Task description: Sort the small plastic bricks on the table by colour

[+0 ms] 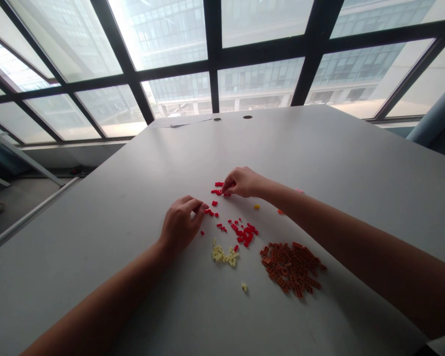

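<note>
Small red toy bricks (246, 234) lie in a loose heap mid-table, with several more scattered to the left and beyond. My right hand (243, 182) reaches to the far side, its fingertips pinched on a red brick at the end of a short row (215, 191). A second row of red bricks (218, 184) lies just behind, partly hidden by the hand. To the left, my left hand (181, 220) has thumb and forefinger closed at a red brick (207, 211); the fingertips cover part of it. A single red piece (214, 203) lies between the hands.
Nearer me are a pale yellow brick pile (224, 255), a lone pale yellow piece (244, 287) and a large brown brick heap (292, 267). A yellow piece (257, 207) and an orange piece (281, 211) lie by my right forearm. The white table (133, 173) reaches the windows.
</note>
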A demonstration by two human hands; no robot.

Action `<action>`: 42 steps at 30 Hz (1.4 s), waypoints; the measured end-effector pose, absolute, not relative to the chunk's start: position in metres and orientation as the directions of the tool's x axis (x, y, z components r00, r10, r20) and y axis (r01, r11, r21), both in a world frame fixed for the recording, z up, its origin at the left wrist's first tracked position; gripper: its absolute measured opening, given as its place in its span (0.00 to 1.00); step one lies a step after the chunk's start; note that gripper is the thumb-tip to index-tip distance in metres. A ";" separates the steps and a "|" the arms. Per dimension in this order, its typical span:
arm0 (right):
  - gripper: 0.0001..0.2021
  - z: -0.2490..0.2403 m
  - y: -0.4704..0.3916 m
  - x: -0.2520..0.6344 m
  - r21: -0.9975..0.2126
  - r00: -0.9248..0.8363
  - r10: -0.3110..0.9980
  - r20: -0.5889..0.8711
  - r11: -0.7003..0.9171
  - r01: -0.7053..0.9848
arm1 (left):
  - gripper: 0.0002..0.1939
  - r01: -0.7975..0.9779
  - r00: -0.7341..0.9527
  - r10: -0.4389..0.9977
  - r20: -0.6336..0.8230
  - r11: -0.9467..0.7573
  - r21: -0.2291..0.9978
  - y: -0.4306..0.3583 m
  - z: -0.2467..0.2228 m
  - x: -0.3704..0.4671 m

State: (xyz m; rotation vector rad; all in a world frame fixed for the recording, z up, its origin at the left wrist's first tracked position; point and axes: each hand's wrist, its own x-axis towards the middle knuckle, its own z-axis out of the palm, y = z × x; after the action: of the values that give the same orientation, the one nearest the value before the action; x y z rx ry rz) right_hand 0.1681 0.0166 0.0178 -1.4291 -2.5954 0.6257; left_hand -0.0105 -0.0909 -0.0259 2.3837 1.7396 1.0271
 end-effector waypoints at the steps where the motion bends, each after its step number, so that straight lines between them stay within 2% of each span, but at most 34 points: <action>1: 0.10 0.019 0.016 0.168 -0.403 -0.548 0.830 -0.105 0.469 0.786 | 0.12 0.843 0.165 0.855 0.491 -0.381 0.380 -0.091 -0.026 -0.010; 9: 0.10 0.025 0.013 0.165 -0.344 -0.547 0.821 -0.161 0.473 0.811 | 0.11 0.857 0.175 0.850 0.497 -0.379 0.348 -0.091 -0.027 -0.010; 14: 0.08 0.025 0.011 0.165 -0.263 -0.519 0.843 -0.139 0.474 0.840 | 0.11 0.906 0.230 0.797 0.559 -0.385 0.177 -0.094 -0.028 -0.008; 17: 0.08 0.024 0.010 0.166 -0.239 -0.541 0.839 -0.055 0.515 0.823 | 0.11 0.913 0.261 0.785 0.561 -0.390 0.120 -0.095 -0.028 -0.006; 21: 0.10 0.018 0.010 0.165 -0.172 -0.554 0.830 0.065 0.557 0.813 | 0.11 0.914 0.280 0.795 0.538 -0.392 0.105 -0.096 -0.026 -0.006; 24: 0.09 0.013 0.010 0.162 -0.137 -0.573 0.817 0.066 0.576 0.806 | 0.11 0.913 0.282 0.803 0.526 -0.392 0.109 -0.096 -0.026 -0.006; 31: 0.08 0.024 0.005 0.174 -0.156 -0.547 0.832 0.092 0.554 0.818 | 0.11 0.912 0.277 0.796 0.538 -0.394 0.112 -0.096 -0.027 -0.007; 37: 0.03 0.036 -0.009 0.194 -0.156 -0.539 0.835 -0.113 0.520 0.840 | 0.11 0.910 0.277 0.794 0.540 -0.397 0.118 -0.095 -0.028 -0.007; 42: 0.03 0.029 -0.012 0.192 -0.150 -0.537 0.838 -0.101 0.521 0.840 | 0.11 0.913 0.275 0.795 0.540 -0.393 0.114 -0.095 -0.028 -0.007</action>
State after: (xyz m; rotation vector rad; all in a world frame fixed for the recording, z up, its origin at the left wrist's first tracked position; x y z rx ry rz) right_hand 0.1923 -0.0122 0.0292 -1.5193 -2.7531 0.2862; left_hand -0.0070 -0.0953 -0.0281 2.6750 1.8261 0.9010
